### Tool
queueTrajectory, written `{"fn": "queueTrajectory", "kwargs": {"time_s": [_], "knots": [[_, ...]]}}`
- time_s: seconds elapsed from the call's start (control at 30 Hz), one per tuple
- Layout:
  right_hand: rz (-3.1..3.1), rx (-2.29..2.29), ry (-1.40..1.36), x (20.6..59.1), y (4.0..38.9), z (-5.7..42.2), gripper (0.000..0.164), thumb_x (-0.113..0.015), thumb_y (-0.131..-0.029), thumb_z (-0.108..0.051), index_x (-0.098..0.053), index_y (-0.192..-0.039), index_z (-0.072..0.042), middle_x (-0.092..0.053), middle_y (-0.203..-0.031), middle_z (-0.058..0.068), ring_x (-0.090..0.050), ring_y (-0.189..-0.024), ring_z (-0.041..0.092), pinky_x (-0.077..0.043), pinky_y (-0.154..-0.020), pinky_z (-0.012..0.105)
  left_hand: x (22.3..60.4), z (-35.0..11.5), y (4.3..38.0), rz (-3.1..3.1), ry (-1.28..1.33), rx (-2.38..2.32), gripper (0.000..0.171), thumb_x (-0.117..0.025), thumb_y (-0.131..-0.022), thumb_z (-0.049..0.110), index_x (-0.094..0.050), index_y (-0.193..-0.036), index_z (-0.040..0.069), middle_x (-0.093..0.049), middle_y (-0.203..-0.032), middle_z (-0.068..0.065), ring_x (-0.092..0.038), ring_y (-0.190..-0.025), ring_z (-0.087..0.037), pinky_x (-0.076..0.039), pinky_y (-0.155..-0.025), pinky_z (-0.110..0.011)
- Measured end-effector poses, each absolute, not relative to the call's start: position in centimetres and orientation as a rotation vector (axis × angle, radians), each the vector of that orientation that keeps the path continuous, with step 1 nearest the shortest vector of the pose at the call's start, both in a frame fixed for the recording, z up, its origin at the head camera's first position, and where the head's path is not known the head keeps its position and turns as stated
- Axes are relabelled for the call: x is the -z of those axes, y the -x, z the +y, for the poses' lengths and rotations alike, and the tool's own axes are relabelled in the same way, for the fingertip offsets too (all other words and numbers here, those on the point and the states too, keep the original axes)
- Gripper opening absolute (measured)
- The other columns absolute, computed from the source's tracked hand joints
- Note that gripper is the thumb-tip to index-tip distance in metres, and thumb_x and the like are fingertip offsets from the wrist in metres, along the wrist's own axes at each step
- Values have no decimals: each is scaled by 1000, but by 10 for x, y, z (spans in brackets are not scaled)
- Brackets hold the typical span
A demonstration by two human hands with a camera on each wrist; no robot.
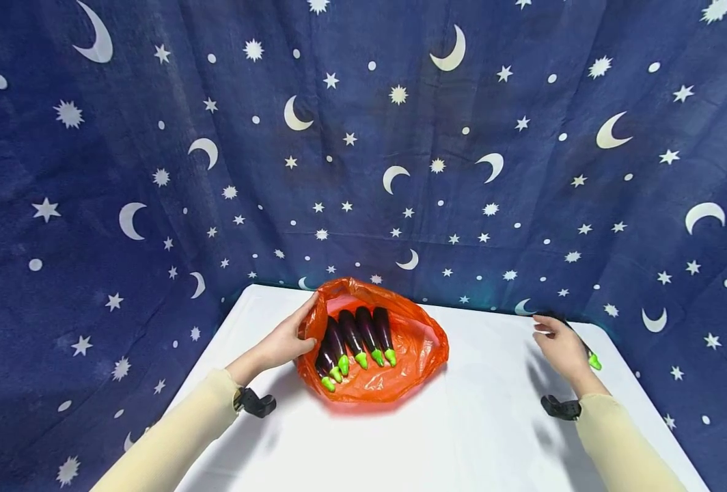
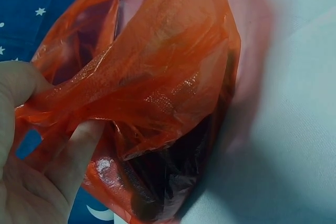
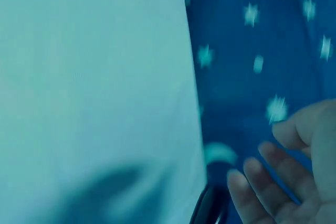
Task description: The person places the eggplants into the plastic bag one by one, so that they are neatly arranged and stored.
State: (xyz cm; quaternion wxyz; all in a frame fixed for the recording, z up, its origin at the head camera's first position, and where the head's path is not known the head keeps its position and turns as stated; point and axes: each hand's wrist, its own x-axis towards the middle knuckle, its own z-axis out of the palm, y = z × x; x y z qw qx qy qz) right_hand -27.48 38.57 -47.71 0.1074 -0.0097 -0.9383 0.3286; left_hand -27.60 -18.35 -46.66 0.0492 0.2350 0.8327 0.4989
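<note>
An orange plastic bag (image 1: pixel 388 384) lies with its mouth wide apart, facing me. Inside it rest several dark purple eggplants (image 1: pixel 363 335) side by side, their green caps toward me. My left hand (image 1: pixel 283 342) grips the bag's left rim, the thin film pinched between thumb and fingers in the left wrist view. Over at the table's far right, my right hand (image 1: pixel 563 352) hovers with loosely bent fingers and nothing in them. A lone eggplant (image 1: pixel 594 361) lies just beyond that hand, partly hidden by it; its dark body (image 3: pixel 210 207) shows at the bottom of the right wrist view.
A white table (image 1: pixel 486 424) carries everything. Behind it and along both sides hangs a dark blue curtain (image 1: pixel 351 178) printed with moons and stars, meeting the table's back edge. Black straps with small mounts (image 1: pixel 255 403) sit on both wrists.
</note>
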Motion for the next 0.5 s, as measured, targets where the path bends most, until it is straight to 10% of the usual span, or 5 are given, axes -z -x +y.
{"fn": "queueTrajectory", "kwargs": {"time_s": [0.5], "knots": [[-2932, -784, 543, 491, 275, 474, 64, -51, -97, -18, -29, -149, 13, -37, -141, 44, -35, -125, 65, -33, -101, 70, 468, -177, 277, 2524, -682, -1531, 101, -64, -87, -7, -10, -167, 23, -27, -166, -10, -51, -129, -30, -49, -103, -44]]}}
